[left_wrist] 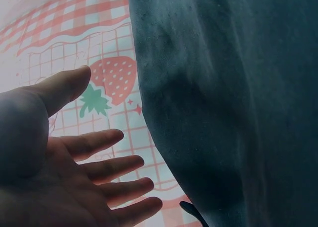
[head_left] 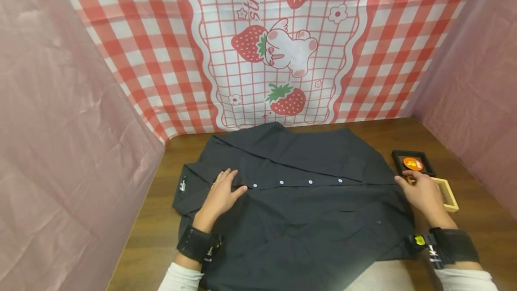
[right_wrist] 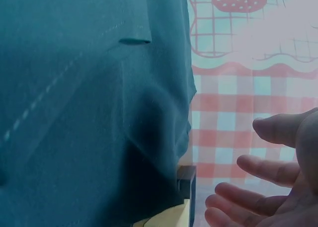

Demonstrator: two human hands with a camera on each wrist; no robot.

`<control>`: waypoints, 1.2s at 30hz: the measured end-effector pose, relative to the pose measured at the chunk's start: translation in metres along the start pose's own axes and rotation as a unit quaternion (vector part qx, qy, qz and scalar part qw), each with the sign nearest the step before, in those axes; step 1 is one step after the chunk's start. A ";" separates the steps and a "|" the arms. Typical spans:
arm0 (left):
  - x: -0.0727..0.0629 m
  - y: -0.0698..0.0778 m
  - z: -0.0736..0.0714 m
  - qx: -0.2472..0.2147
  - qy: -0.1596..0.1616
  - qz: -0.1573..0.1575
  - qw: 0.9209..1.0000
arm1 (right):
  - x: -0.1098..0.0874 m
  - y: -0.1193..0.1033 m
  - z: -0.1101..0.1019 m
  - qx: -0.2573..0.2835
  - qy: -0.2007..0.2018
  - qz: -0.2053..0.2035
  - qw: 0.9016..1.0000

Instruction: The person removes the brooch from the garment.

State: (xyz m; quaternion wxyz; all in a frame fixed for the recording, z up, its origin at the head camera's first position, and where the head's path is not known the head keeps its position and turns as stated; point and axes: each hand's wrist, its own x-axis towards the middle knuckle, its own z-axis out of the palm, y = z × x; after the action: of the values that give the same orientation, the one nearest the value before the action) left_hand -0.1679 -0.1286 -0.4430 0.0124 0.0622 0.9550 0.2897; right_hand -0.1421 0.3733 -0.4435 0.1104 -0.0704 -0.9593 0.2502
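A dark button-up shirt (head_left: 307, 219) lies spread over the wooden table, its collar (head_left: 180, 192) to the left and a row of pale buttons (head_left: 310, 182) across its middle. Near the collar, my left hand (head_left: 221, 196) is over the shirt with its fingers spread. The left wrist view shows that hand (left_wrist: 94, 172) holding nothing beside the dark cloth (left_wrist: 228, 88). At the shirt's right edge is my right hand (head_left: 422, 192), partly covering a pale yellow frame (head_left: 447, 194). In the right wrist view, this hand (right_wrist: 268, 187) has extended fingers, apart from the cloth (right_wrist: 89, 113).
A black frame with an orange disc (head_left: 413, 163) lies behind my right hand. The wooden table (head_left: 141, 232) shows around the shirt. A strawberry-print checked cloth (head_left: 274, 57) hangs at the back, with pink cloth (head_left: 68, 147) on both sides.
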 end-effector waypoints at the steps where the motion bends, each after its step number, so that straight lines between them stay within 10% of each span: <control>1: 0.000 0.000 0.000 0.002 0.001 0.001 1.000 | 0.000 -0.002 0.000 0.001 0.002 -0.003 1.000; 19: 0.004 0.002 -0.003 0.002 -0.002 0.000 1.000 | 0.005 -0.032 0.015 0.036 -0.081 -0.025 0.996; 36: 0.008 0.009 0.002 -0.001 0.007 0.000 1.000 | -0.002 -0.053 0.028 0.042 -0.037 -0.038 0.998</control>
State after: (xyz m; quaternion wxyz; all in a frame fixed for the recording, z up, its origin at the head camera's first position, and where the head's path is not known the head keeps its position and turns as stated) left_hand -0.1746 -0.1194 -0.4394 0.0061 0.0601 0.9549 0.2907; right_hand -0.1515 0.3144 -0.4412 0.0868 -0.0196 -0.9534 0.2884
